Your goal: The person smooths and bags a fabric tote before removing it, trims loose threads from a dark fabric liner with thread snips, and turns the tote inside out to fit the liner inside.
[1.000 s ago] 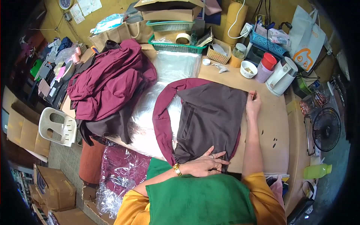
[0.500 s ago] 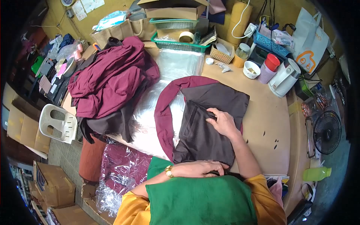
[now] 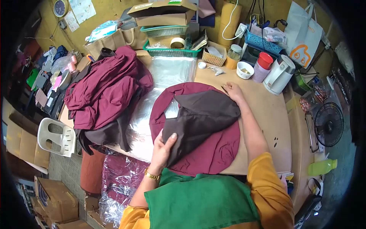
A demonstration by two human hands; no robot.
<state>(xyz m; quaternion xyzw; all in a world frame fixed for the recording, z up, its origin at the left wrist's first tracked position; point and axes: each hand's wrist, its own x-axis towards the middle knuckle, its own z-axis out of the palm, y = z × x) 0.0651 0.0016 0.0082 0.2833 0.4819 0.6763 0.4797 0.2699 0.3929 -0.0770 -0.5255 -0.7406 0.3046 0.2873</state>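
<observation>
A garment of dark brown cloth (image 3: pixel 202 118) and maroon cloth (image 3: pixel 213 152) lies in front of me. The brown layer is partly folded back, with maroon showing beneath it and curving round its left side. My left hand (image 3: pixel 163 148) grips the brown layer at its lower left, thumb on top. At the garment's upper right edge is my right hand (image 3: pixel 232 91), its fingers bent around a small dark object (image 3: pixel 223 89) that I cannot make out fully. A heap of maroon and brown garments (image 3: pixel 106 91) lies to the left.
Clear plastic sheets (image 3: pixel 173 70) lie behind and left of the garment. Along the back stand green baskets (image 3: pixel 171 51), a jar (image 3: pixel 233 53), a white bowl (image 3: pixel 244 70), a red and pink cup (image 3: pixel 262 66) and a kettle (image 3: pixel 279 74). A white chair (image 3: pixel 57 137) is at left.
My left hand has moved left and folded the brown layer up and over, exposing maroon cloth. My right hand has moved up to the garment's far edge. The view has shifted slightly.
</observation>
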